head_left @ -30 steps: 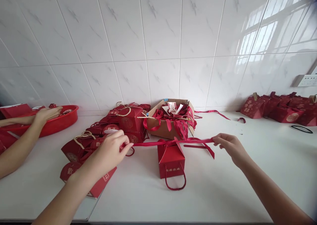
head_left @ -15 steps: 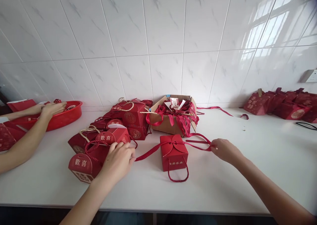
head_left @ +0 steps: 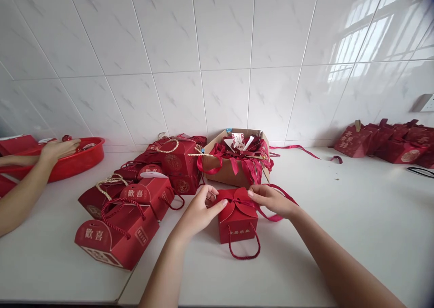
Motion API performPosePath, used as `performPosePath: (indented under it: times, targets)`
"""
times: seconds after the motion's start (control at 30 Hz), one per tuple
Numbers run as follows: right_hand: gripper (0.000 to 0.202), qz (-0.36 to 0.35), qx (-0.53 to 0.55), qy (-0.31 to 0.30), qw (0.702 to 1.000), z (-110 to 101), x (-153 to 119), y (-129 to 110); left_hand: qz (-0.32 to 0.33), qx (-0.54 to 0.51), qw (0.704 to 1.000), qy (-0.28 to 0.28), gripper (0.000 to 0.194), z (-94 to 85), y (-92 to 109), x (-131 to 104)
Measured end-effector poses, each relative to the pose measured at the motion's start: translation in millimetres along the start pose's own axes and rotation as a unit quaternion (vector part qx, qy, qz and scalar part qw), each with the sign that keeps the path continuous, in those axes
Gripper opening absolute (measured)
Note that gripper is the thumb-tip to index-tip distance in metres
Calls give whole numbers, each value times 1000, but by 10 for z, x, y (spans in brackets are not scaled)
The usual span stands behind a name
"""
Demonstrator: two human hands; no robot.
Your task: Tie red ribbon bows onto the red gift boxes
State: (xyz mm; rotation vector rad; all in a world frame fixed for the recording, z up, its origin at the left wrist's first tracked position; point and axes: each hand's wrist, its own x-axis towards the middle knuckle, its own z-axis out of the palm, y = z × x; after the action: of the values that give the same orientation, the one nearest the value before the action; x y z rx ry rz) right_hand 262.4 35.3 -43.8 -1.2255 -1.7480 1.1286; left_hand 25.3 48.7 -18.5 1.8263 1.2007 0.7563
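- On the white table (head_left: 278, 272), in front of a cardboard box, a small red gift box (head_left: 237, 222) stood upright, its petal-shaped flaps folded together on top and gold characters printed on its front.
- A dark red ribbon (head_left: 276, 218) crossed the flaps at a small knot and trailed off in a loop to the right, behind the wrist; a twisted red cord handle (head_left: 244, 257) drooped from the box's front onto the tabletop.
- The left hand (head_left: 203, 208) was at the box's top left edge, thumb reaching toward the knot and fingers curled behind.
- The right hand (head_left: 273, 200) was at the top right, thumb and forefinger brought together by the flaps; I could not tell whether either hand's fingertips grasped the ribbon or merely touched the card.
- Just behind, the open cardboard box (head_left: 224, 176) held a tangle of red ribbons (head_left: 233, 164) and a printed card (head_left: 238, 140), some ribbons spilling over its front.
- To the left lay a heap of larger red gift boxes (head_left: 130, 244), several marked 歡喜.
- Farther left, a co-worker's hand (head_left: 61, 149) was over a red plastic basin (head_left: 77, 167).
- At far right, handled red gift bags (head_left: 352, 141) stood near the tiled wall (head_left: 224, 100).
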Motion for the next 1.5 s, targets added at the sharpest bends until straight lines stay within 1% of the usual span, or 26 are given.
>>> performPosePath:
  times: [0.07,0.13,0.27,0.37,0.47,0.53,0.67,0.8,0.87,1.0,1.13,1.33,1.4,1.5]
  targets:
    - [45,-7,28,-24,999,-10,-43,27,-11,-19,1000,4,35,26,-45,-16]
    - [43,3,70,-48,996,-15,-71,23,-21,-27,999,12,34,49,-54,-29]
    - [42,69,146,-70,984,-6,-73,10,-46,-46,998,9,35,82,-27,-42]
    - [41,90,154,-63,982,0,-59,40,-52,-49,997,-14,34,80,-28,-47]
    - [47,89,151,-48,983,2,-50,75,-37,-54,997,-52,38,62,-50,-49]
    - [51,83,149,-48,984,9,-48,87,-30,-56,996,-58,41,51,-62,-48]
    - [47,66,177,-25,982,41,-43,93,-24,-57,998,-16,47,46,-54,-42]
    - [41,55,217,-2,975,62,-33,111,-13,-42,999,28,49,40,-20,-43]
    - [40,53,218,4,975,51,-26,127,-8,-25,999,38,48,26,-5,-47]
    - [36,48,208,1,977,-1,-25,146,-3,-12,999,34,44,0,-1,-53]
    - [33,27,204,-22,978,-42,-58,107,15,-13,1000,13,40,14,-42,-44]
    - [36,-61,201,-54,976,-20,-131,-38,6,-21,1000,-12,41,14,-103,-48]
    - [33,-93,214,-50,971,4,-151,-62,9,-25,1000,-18,40,11,-98,-55]
    - [32,-146,247,-16,958,38,-183,-79,17,-31,999,-23,36,25,-74,-62]
